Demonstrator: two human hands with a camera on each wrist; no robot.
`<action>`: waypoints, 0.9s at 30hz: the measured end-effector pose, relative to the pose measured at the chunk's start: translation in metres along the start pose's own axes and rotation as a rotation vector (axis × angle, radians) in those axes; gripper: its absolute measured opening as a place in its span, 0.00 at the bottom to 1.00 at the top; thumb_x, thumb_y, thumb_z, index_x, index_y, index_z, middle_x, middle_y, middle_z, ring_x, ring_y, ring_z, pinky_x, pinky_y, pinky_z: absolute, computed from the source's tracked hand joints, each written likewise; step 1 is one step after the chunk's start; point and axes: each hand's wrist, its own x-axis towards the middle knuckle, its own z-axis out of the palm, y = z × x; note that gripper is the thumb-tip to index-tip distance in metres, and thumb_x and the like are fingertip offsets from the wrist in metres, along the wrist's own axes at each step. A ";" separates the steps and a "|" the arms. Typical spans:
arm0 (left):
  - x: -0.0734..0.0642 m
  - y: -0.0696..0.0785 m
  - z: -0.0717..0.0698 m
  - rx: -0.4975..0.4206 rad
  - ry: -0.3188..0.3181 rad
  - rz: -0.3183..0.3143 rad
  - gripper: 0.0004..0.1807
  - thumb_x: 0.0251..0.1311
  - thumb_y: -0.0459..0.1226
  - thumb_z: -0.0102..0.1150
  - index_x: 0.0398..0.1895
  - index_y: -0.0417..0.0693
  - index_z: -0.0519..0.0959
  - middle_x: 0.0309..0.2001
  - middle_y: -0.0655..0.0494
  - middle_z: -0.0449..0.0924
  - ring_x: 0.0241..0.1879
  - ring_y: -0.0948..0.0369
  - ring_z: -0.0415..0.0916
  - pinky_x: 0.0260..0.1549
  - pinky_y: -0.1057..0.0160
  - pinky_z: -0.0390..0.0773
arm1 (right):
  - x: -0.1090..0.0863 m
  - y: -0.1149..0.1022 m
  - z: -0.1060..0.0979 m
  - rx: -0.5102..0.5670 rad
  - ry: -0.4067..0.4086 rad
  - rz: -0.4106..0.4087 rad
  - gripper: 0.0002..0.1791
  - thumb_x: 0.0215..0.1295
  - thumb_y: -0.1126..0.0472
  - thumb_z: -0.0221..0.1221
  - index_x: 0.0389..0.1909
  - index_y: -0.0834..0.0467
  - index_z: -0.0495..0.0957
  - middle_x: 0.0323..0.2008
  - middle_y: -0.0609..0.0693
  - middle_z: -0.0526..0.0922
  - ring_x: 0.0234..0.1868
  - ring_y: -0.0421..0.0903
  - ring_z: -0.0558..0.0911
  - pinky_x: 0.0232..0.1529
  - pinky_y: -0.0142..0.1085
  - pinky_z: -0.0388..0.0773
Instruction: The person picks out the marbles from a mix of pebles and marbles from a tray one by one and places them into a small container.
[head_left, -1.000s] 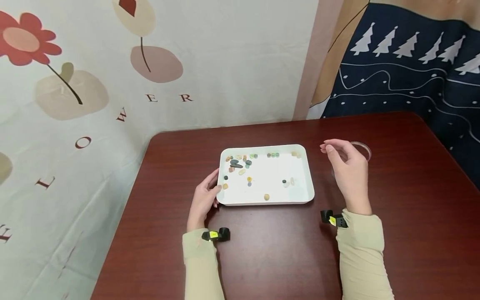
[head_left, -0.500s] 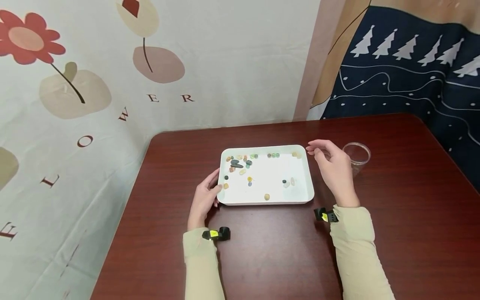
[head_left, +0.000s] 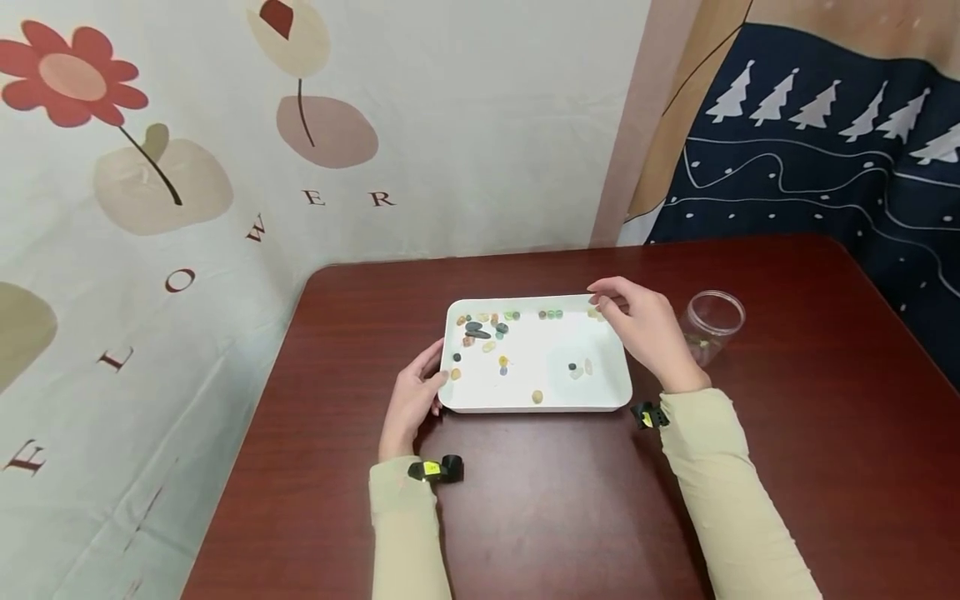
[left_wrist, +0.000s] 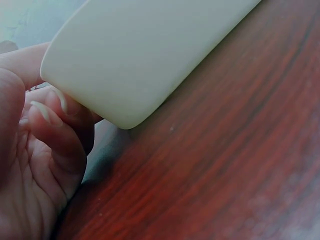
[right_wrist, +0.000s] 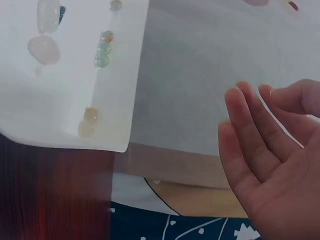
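Note:
A white rectangular tray holds small coloured stones and beads. Its left edge is gripped by my left hand, thumb at the rim and other fingers curled against the side wall in the left wrist view. My right hand hovers by the tray's back right corner, fingers loosely bent, thumb close to the index fingertip. In the right wrist view nothing shows between its fingers. Two yellowish beads lie in the nearby corner, with a row of green beads farther along.
A clear plastic cup with a little something at its bottom stands right of my right hand. Dark oval stones cluster in the tray's back left. A patterned cloth wall rises behind the reddish-brown table.
My right hand has moved left from beside the cup to the tray's back right corner, uncovering the cup. My left hand keeps its hold on the tray. The head view has shifted slightly.

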 end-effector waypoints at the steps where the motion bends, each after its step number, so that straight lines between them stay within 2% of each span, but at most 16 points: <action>1: 0.000 0.000 0.000 0.000 0.001 0.005 0.28 0.59 0.36 0.54 0.62 0.67 0.67 0.61 0.58 0.69 0.09 0.62 0.63 0.08 0.65 0.69 | 0.002 0.000 0.001 -0.012 -0.021 0.000 0.14 0.66 0.58 0.51 0.52 0.50 0.75 0.42 0.50 0.82 0.43 0.47 0.79 0.46 0.44 0.77; 6: 0.000 -0.002 0.000 0.009 0.019 0.029 0.27 0.59 0.35 0.53 0.62 0.68 0.68 0.61 0.59 0.70 0.09 0.62 0.62 0.08 0.64 0.69 | 0.013 0.001 0.008 -0.028 -0.115 0.008 0.15 0.66 0.59 0.51 0.52 0.51 0.75 0.43 0.50 0.82 0.41 0.47 0.79 0.44 0.44 0.78; 11: 0.000 -0.003 0.001 0.011 0.028 0.013 0.27 0.59 0.36 0.53 0.61 0.70 0.68 0.60 0.59 0.70 0.09 0.61 0.62 0.08 0.64 0.69 | 0.025 0.006 0.018 -0.026 -0.198 0.022 0.14 0.66 0.57 0.51 0.51 0.50 0.75 0.43 0.51 0.82 0.42 0.47 0.79 0.46 0.45 0.77; 15: -0.002 -0.001 0.001 -0.004 0.011 -0.011 0.28 0.59 0.35 0.54 0.61 0.69 0.67 0.61 0.59 0.69 0.10 0.62 0.63 0.09 0.66 0.69 | 0.033 0.006 0.021 -0.054 -0.239 0.014 0.14 0.66 0.57 0.51 0.51 0.51 0.75 0.43 0.52 0.81 0.44 0.49 0.78 0.47 0.45 0.76; 22: -0.007 0.011 0.000 -0.013 0.002 -0.020 0.28 0.58 0.32 0.52 0.63 0.61 0.67 0.61 0.53 0.69 0.09 0.62 0.63 0.08 0.65 0.69 | 0.047 0.009 0.028 -0.034 -0.285 0.027 0.15 0.67 0.57 0.50 0.52 0.54 0.75 0.43 0.55 0.82 0.45 0.49 0.78 0.49 0.47 0.74; 27: -0.004 0.005 0.000 -0.013 0.013 -0.016 0.28 0.58 0.34 0.53 0.61 0.66 0.68 0.60 0.57 0.70 0.09 0.62 0.63 0.08 0.66 0.68 | 0.053 0.012 0.036 0.017 -0.315 0.081 0.15 0.67 0.58 0.50 0.52 0.54 0.75 0.43 0.54 0.82 0.45 0.50 0.78 0.49 0.47 0.73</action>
